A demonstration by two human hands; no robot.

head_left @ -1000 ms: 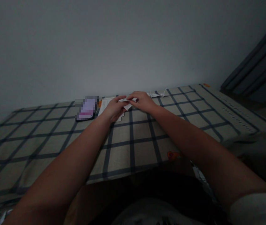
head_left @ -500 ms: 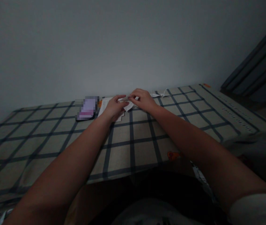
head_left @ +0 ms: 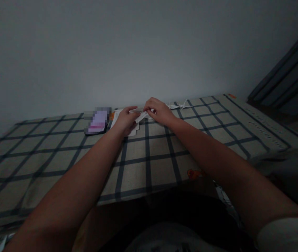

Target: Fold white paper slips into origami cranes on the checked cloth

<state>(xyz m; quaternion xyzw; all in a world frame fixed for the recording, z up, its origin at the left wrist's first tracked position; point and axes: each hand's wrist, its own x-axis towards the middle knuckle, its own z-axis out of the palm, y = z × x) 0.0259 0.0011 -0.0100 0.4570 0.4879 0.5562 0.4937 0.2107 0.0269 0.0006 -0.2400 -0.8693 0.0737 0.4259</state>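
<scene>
Both my arms reach far out over a bed covered in a checked sheet. My left hand and my right hand pinch a small piece of white folded paper between them, close to the wall. The fingertips of both hands meet over the paper, which is partly hidden by them. Under my left hand lie flat white paper sheets. The room is dim, so the paper's exact shape is hard to tell.
A phone with a lit, blurred screen lies left of my hands. Small white folded paper figures sit near the wall to the right. A dark curtain hangs at the far right. A plain wall stands behind the bed.
My right hand has shifted slightly up and left over the paper. My left hand's fingers have closed in on the paper's edge. The arms have barely moved.
</scene>
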